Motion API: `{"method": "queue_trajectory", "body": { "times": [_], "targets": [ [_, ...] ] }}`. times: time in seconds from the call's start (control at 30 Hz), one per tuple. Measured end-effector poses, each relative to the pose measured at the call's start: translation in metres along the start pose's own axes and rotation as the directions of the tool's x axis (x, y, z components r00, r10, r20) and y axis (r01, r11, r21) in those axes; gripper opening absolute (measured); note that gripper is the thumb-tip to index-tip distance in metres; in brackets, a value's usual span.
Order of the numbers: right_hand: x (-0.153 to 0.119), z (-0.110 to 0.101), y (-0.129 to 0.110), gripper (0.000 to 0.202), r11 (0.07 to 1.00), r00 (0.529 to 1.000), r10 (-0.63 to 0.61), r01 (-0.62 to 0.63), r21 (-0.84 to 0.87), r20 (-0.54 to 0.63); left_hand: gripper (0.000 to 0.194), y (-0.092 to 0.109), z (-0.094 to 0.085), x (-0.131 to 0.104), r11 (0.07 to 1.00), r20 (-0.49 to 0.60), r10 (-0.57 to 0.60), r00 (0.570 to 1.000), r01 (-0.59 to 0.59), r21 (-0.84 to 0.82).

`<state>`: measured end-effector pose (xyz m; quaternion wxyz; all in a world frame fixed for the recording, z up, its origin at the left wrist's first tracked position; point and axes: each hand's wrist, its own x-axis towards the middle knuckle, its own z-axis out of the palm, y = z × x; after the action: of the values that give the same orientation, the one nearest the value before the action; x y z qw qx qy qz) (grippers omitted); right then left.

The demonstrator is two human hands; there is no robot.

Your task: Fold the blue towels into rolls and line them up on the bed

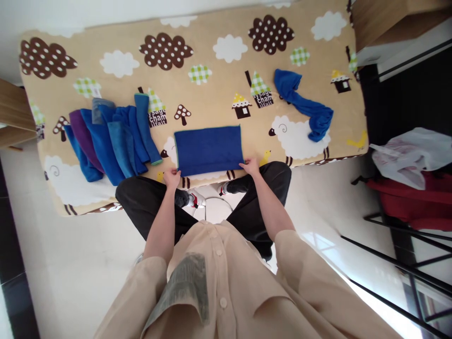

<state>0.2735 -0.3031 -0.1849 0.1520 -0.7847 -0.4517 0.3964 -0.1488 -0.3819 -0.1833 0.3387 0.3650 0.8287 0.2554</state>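
A blue towel (209, 150) lies flat on the table (219, 89), which is covered by a tan cloth printed with clouds, sheep and little houses. The towel is a rectangle with its long axis running left to right, parallel to the near table edge, and its near long side sits at that edge. The left hand (172, 178) is at the towel's near left corner and the right hand (250, 166) at its near right corner; each has its fingers curled at the corner, touching the fabric, though whether they pinch it cannot be told. To the left, a row of folded towels (113, 139) in blue and purple overlap one another, slanting away. Far to the right lies a crumpled blue towel (305, 106), well apart.
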Motion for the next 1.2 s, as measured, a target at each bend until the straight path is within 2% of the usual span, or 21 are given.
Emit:
{"method": "queue_trajectory", "body": {
  "times": [0.1,0.23,0.33,0.43,0.5,0.53,0.6,0.7,0.8,0.93,1.1,1.2],
  "targets": [
    [-0.002,-0.001,-0.001,0.026,1.000,1.000,-0.026,0.026,-0.005,-0.014,0.014,0.007,0.000,-0.004,0.996,-0.072,-0.082,0.994,0.084,0.023],
    [-0.008,-0.003,-0.005,0.026,0.997,0.996,-0.075,0.073,-0.029,-0.044,0.018,0.015,-0.004,-0.011,0.996,-0.037,-0.058,0.998,0.060,0.061],
    [-0.020,-0.008,-0.013,0.035,0.973,0.980,-0.183,0.170,-0.154,-0.078,0.029,0.021,-0.009,-0.017,0.988,-0.051,0.089,0.995,-0.081,0.129],
    [-0.035,-0.011,-0.023,0.035,0.902,0.928,-0.365,0.333,-0.274,-0.072,0.022,0.030,-0.011,-0.023,0.928,0.016,0.317,0.948,-0.313,0.201],
    [-0.044,-0.011,-0.028,0.029,0.833,0.881,-0.473,0.456,-0.313,0.024,0.017,0.034,-0.009,-0.027,0.875,0.144,0.419,0.896,-0.441,0.198],
    [-0.048,-0.010,-0.029,0.028,0.798,0.856,-0.510,0.509,-0.324,0.086,0.017,0.035,-0.008,-0.028,0.859,0.198,0.442,0.875,-0.477,0.188],
    [-0.052,-0.007,-0.029,0.031,0.738,0.818,-0.541,0.573,-0.356,0.194,0.021,0.035,-0.005,-0.031,0.853,0.263,0.442,0.858,-0.492,0.172],
    [-0.053,-0.003,-0.025,0.043,0.701,0.828,-0.507,0.558,-0.445,0.239,0.034,0.029,-0.002,-0.034,0.869,0.286,0.408,0.867,-0.464,0.169],
    [-0.052,-0.001,-0.022,0.047,0.689,0.852,-0.479,0.515,-0.510,0.213,0.048,0.023,-0.002,-0.034,0.871,0.286,0.407,0.867,-0.463,0.163],
    [-0.053,0.004,-0.022,0.050,0.669,0.851,-0.490,0.507,-0.544,0.190,0.063,0.020,-0.003,-0.032,0.861,0.305,0.418,0.856,-0.480,0.166],
    [-0.052,0.007,-0.021,0.053,0.695,0.864,-0.483,0.476,-0.539,0.141,0.066,0.017,-0.002,-0.028,0.865,0.280,0.426,0.860,-0.478,0.153],
    [-0.046,0.006,-0.017,0.054,0.766,0.878,-0.467,0.460,-0.449,0.102,0.058,0.017,-0.001,-0.022,0.913,0.196,0.376,0.906,-0.398,0.089]
  ]
}}
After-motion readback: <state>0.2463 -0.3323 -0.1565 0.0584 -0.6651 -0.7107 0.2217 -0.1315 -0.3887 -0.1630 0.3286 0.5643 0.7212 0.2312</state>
